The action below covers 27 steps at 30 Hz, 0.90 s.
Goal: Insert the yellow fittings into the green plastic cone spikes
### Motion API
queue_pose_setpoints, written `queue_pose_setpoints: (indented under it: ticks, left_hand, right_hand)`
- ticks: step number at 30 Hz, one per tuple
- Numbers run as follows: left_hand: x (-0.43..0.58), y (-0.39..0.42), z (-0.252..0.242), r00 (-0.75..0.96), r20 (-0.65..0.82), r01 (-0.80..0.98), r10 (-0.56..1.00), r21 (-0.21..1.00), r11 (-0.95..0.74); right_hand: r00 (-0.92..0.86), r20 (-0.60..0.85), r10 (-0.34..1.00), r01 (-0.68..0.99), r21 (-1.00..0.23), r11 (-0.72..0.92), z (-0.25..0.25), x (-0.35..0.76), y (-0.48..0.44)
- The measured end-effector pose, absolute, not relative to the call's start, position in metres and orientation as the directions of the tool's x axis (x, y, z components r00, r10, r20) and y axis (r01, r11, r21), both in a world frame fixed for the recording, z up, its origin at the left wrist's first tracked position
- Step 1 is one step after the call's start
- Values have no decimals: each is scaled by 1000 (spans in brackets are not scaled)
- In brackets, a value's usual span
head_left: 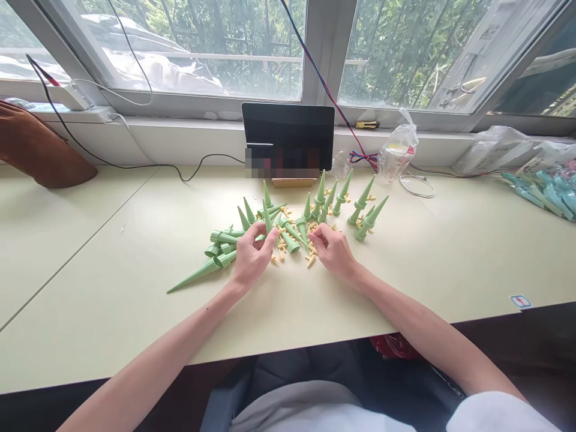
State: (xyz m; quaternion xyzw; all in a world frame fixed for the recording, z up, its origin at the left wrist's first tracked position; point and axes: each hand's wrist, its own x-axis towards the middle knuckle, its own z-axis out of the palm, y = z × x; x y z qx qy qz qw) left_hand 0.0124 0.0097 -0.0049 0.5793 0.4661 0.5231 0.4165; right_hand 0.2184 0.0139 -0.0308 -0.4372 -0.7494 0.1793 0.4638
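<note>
My left hand (252, 257) is closed around a green plant-watering spike (267, 216), whose tip points up. My right hand (335, 251) is pinched at the edge of a pile of small yellow valves (311, 261); whatever lies between its fingertips is too small to make out. Loose green spikes (288, 235) lie among the valves between both hands. More spikes (222, 246) are heaped left of my left hand, one long spike (193, 276) pointing toward the front left. Several spikes with yellow valves fitted (360, 204) stand upright behind my right hand.
A dark-screened tablet (288, 132) leans at the back on a brown stand (294, 182). Right of it are a bagged cup (396, 153) and a coiled white cable (417, 186). A brown bag (42, 147) is far left; bagged bluish pieces (544, 189) lie far right.
</note>
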Motion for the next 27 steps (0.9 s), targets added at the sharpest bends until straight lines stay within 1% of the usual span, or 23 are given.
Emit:
queue_pose_setpoints:
  ticks: [6, 9, 13, 19, 23, 27]
  left_hand:
    - [14, 9, -5, 8, 216, 117, 976, 969, -216]
    - [13, 8, -4, 8, 220, 118, 975, 968, -220]
    - [13, 8, -4, -3, 231, 128, 973, 965, -229]
    - [13, 7, -3, -39, 242, 136, 969, 962, -235]
    - [13, 7, -3, -65, 223, 127, 973, 969, -213]
    - [12, 8, -4, -65, 215, 143, 974, 968, -204]
  right_hand:
    - [-314, 570, 759, 615, -487, 620, -35, 207, 4]
    - [-392, 573, 719, 635, -397, 663, -35, 199, -2]
    - [-505, 539, 673, 629, -304, 716, -32, 192, -9]
    - [-657, 459, 597, 558, -236, 796, -27, 182, -19]
    - [-701, 399, 591, 570, -185, 801, -27, 179, -21]
    - [-717, 359, 597, 574, -182, 799, -29, 179, -20]
